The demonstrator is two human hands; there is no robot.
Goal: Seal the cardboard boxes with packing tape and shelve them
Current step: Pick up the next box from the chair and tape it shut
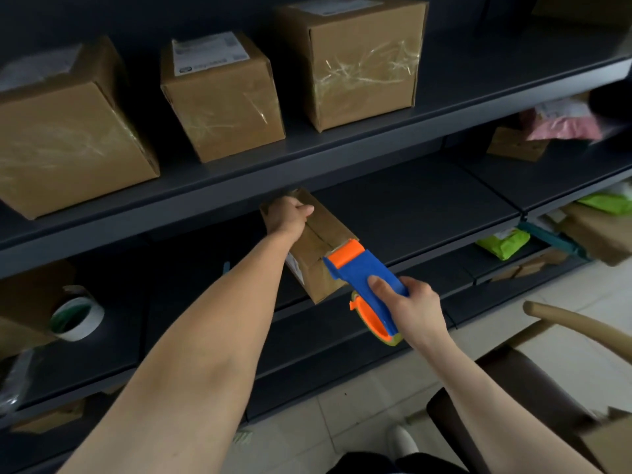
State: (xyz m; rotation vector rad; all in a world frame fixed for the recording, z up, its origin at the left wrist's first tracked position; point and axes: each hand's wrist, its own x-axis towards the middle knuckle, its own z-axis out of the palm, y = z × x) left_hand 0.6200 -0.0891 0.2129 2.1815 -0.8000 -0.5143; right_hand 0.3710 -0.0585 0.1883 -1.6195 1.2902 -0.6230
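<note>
One camera sits on the person's head. It looks forward and down, close to the dark shelves [410, 200], with the floor [342, 422] low on the right.

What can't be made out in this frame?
Head view:
- far end of box: hidden by left hand.
- where tape meets it: covered by dispenser.
- label on sealed box above: too blurred to read.
- pink bag, at right: motion-blurred.
</note>
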